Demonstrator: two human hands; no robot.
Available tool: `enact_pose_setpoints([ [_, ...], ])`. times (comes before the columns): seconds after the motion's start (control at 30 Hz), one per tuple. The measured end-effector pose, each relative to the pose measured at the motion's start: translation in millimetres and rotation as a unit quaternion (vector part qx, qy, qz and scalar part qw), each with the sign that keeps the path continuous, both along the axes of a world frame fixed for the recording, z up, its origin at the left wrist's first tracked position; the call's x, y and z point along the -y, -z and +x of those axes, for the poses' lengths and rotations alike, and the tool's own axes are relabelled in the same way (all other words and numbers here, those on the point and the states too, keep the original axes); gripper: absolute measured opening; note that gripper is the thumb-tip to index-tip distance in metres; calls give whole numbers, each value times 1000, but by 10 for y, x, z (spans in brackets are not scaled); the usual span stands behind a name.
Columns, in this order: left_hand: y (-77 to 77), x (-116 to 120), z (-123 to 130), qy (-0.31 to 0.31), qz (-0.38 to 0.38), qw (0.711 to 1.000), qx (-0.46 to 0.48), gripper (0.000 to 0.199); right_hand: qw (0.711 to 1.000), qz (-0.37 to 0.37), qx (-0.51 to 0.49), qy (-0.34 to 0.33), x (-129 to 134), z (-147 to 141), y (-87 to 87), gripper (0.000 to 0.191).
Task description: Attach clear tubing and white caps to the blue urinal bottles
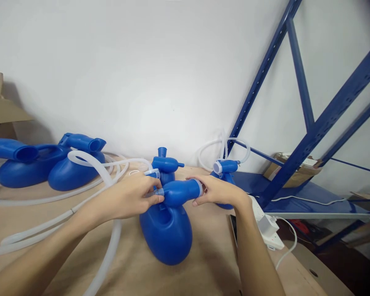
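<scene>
A blue plastic bottle (169, 234) with a rounded body lies on the wooden table, its neck piece (180, 192) pointing right. My left hand (138, 195) pinches the translucent tube end (156, 192) at the left side of that neck piece. At the other end, my right hand (209, 189) has its fingers around the whitish ring (200, 188) on the neck's mouth. Behind the bottle stands another blue part (165, 163) with a spout, next to a blue piece with a clear rim (153, 173).
Two blue bottles (72, 170) and coiled white hoses (49, 200) cover the table's left. Another blue bottle with hose (228, 166) stands behind my right hand. A power strip (268, 230), phone (233, 228) and blue metal shelf (296, 209) are at the right.
</scene>
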State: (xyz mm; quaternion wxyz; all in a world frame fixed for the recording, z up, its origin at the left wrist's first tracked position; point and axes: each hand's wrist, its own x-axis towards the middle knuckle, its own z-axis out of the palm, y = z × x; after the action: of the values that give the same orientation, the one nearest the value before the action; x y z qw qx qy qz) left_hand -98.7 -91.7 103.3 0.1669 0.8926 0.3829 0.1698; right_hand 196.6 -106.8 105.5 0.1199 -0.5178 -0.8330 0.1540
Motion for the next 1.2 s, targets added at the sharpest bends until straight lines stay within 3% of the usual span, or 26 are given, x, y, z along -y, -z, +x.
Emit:
enact_pose_setpoints([
  [0.3, -113, 50, -139, -2, -45, 998, 53, 46, 988, -148, -8, 42, -101, 8, 96, 59],
  [0.5, -262, 94, -252, -55, -81, 982, 162, 55, 970, -239, 35, 31, 67, -148, -92, 66],
  [0.57, -313, 123, -309, -73, -53, 979, 185, 53, 977, -207, 43, 17, 249, -295, -181, 70],
  [0.67, -368, 180, -382, -91, -6, 971, 222, 47, 995, -93, 10, 21, 522, -597, -246, 67],
  [0.77, -382, 238, -397, -118, 45, 957, 261, 39, 997, -70, -3, 36, 619, -905, -197, 74],
  [0.93, -328, 294, -300, -123, 116, 938, 303, 32, 982, -41, -160, 91, 375, -1141, -26, 73],
  [1.2, -242, 436, -191, -16, 318, 909, 269, 23, 903, 3, -428, 44, 123, -1167, 90, 55],
])
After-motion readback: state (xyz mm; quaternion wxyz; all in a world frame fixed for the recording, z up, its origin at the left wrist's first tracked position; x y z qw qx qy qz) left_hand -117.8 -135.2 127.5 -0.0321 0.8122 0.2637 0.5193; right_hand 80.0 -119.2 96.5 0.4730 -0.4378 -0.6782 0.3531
